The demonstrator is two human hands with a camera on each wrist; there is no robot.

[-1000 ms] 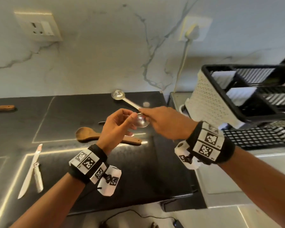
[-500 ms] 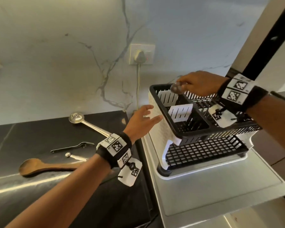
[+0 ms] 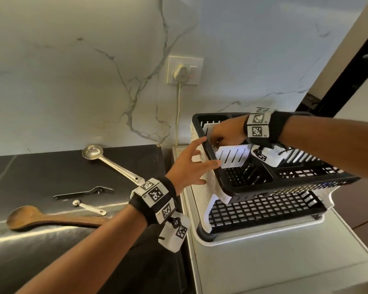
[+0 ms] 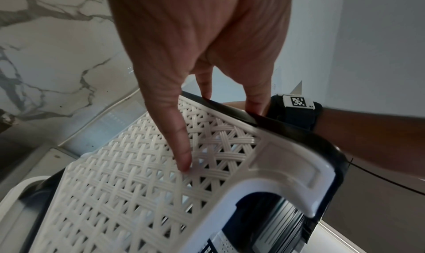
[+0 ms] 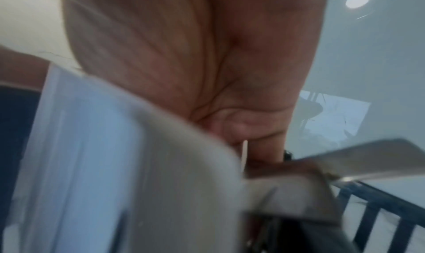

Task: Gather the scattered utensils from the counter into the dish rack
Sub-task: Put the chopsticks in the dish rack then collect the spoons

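At the centre of the head view, the left hand (image 3: 187, 164) spreads its straight fingers against the white lattice side and black rim of the dish rack (image 3: 202, 149), holding nothing. The right hand (image 3: 225, 132) reaches down into the rack's upper-left compartment, fingers curled; whether it grips anything cannot be told, as the wrist view is blurred. On the dark counter (image 3: 40, 172) at the left lie a metal ladle (image 3: 108, 161), a black utensil (image 3: 83, 192), a small measuring spoon (image 3: 87, 206) and a wooden spoon (image 3: 51, 217). A plug (image 3: 180, 73) sits in the wall socket above.
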